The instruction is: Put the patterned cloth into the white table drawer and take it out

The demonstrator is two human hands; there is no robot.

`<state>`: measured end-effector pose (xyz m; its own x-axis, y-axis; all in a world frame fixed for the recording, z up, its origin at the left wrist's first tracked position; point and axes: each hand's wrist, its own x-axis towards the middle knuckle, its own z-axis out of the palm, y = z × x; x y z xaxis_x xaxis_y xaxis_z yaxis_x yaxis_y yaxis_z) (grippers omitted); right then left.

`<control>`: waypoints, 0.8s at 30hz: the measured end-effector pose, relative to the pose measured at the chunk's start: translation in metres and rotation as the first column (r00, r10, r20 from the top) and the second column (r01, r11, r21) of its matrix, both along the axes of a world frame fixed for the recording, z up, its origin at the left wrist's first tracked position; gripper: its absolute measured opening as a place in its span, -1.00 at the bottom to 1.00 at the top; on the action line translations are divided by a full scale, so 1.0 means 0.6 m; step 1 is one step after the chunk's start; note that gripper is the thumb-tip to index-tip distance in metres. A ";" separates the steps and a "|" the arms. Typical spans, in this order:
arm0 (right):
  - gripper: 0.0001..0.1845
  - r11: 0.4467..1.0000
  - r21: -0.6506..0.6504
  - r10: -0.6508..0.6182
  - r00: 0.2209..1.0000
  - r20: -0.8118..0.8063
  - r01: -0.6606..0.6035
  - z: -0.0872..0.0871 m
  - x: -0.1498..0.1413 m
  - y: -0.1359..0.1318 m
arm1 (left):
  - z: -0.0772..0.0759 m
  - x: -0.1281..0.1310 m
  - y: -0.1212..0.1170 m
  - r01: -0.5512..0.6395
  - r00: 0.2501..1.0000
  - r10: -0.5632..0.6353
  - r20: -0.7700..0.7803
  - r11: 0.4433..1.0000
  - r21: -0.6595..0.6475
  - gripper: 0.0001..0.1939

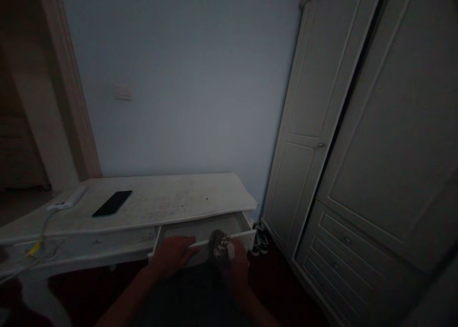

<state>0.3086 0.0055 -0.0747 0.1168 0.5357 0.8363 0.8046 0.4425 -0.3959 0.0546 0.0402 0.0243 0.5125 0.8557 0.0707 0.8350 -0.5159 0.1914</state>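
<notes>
A white drawer (203, 227) is pulled out from the desk, its inside partly visible. At the left end of its front, my left hand (175, 255) is closed over the top edge. My right hand (238, 265) grips a bunched dark grey cloth (219, 250) with pale patches, held against the drawer's front edge toward the right. Dim light and blur hide the exact kind of cloth and some of my right fingers.
On the white desk (171, 189) lie a black phone (112, 203) and a white power strip (67, 198) with a cable hanging down. Dark shoes (260, 241) stand on the red floor between the desk and the white wardrobe (304, 165).
</notes>
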 end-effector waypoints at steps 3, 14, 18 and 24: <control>-0.84 0.998 0.052 0.013 0.961 0.276 -0.028 0.028 -0.088 0.000 | 0.003 -0.007 0.013 -0.002 1.000 0.003 0.006 0.997 -0.079 -0.58; -0.94 0.989 0.094 0.041 0.828 0.559 -0.112 0.043 -0.078 -0.026 | 0.010 -0.053 0.033 0.172 0.965 -0.068 0.254 0.894 -0.413 -0.40; -0.93 0.984 0.019 0.127 0.772 0.623 -0.177 0.051 -0.160 -0.022 | 0.018 -0.055 0.031 0.130 0.937 0.063 0.343 0.849 -0.512 -0.08; -0.79 0.947 -0.101 0.293 0.692 0.660 -0.305 0.044 -0.298 -0.024 | 0.025 -0.057 0.047 0.100 0.936 0.113 0.334 0.822 -0.560 -0.04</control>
